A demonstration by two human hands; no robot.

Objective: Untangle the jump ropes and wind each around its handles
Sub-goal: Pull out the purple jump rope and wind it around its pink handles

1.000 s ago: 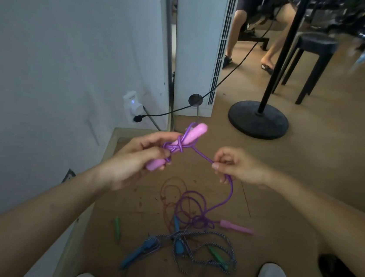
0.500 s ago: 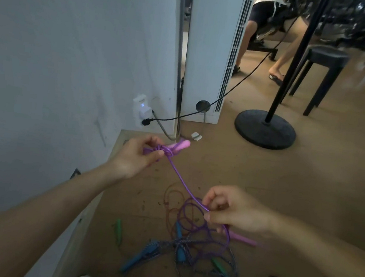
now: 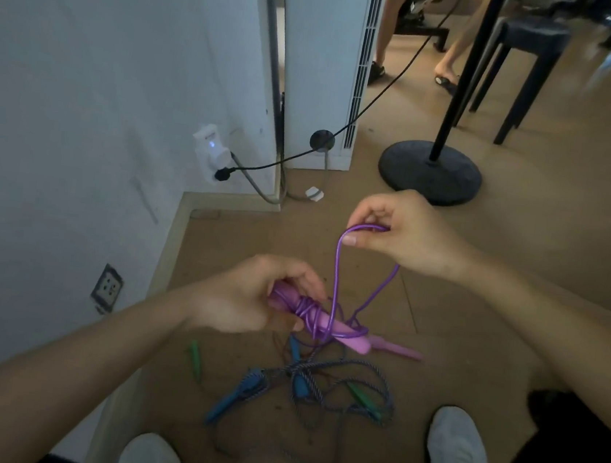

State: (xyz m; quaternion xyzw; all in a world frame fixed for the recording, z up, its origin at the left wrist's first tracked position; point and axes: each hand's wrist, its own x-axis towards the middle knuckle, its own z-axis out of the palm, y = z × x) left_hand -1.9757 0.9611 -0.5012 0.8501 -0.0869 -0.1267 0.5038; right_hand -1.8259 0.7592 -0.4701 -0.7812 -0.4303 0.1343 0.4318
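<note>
Two bare hands work above a brown wooden floor [image 3: 525,226] beside a white wall [image 3: 86,73]. Left hand [image 3: 246,300] has its fingers curled round one end of a pink plastic jump-rope handle [image 3: 327,327], held low and slanting down to the right. Several turns of glossy purple cord [image 3: 336,273] are wound round the middle of that handle. From the winding the cord rises as a tall loop to the right hand [image 3: 409,239], whose thumb and curled fingers pinch the top of the loop; the other strand drops back toward the floor. A second pink handle [image 3: 399,351], blurred, lies on the floor just beyond the tip of the held one. Below the hands lies a tangled heap: a blue-and-white braided rope [image 3: 356,370], two blue handles [image 3: 236,394], a green handle [image 3: 195,359] apart to the left and another green handle [image 3: 361,395] inside the tangle. Thin dark cords cross the heap; their runs cannot be traced. White shoes [image 3: 457,458] stand on either side at the lower edge. Against the wall sits a white plug adapter [image 3: 207,144] with a small blue light and a black cable [image 3: 390,77]; any marking on it is too small to read. A grey wall socket plate [image 3: 107,286] shows no legible writing. Farther off stand a black round stand base [image 3: 429,171] and a black stool [image 3: 525,58].
</note>
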